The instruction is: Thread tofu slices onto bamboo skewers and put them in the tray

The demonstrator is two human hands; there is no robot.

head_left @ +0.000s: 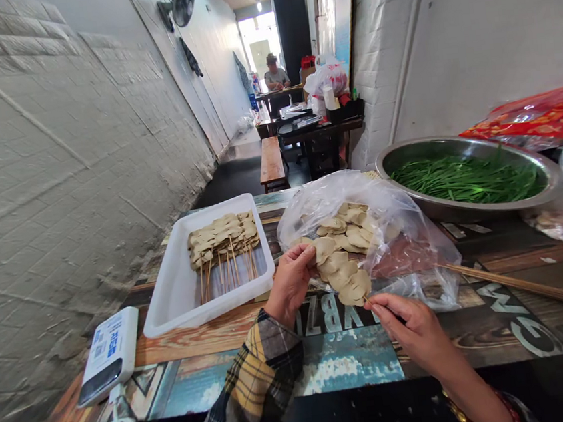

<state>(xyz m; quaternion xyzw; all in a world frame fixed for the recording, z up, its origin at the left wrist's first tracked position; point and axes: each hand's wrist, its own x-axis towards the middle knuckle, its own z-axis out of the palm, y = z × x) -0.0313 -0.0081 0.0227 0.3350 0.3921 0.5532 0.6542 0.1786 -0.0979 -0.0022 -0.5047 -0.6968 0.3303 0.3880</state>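
Between my hands is a skewer of thin, pale beige slices [344, 275], held slantwise above the table. My left hand [294, 282] pinches the slice at its upper left end. At the lower right end, my right hand [408, 324] is closed on the bare stick, of which only a short piece shows. Just behind lies a clear plastic bag [305, 202], opened out, with loose slices [348, 227] of the same kind in it. Left of my hands, a white plastic tray [168, 276] holds a stack of finished skewers [224, 237], sticks pointing toward me.
Several bare bamboo sticks [530, 280] lie at the right, their tips at the bag. Behind them stands a metal bowl [554, 175] of green chives [469, 179]. A white payment device [110, 353] with a cable sits at the left. A person [276, 74] sits far back.
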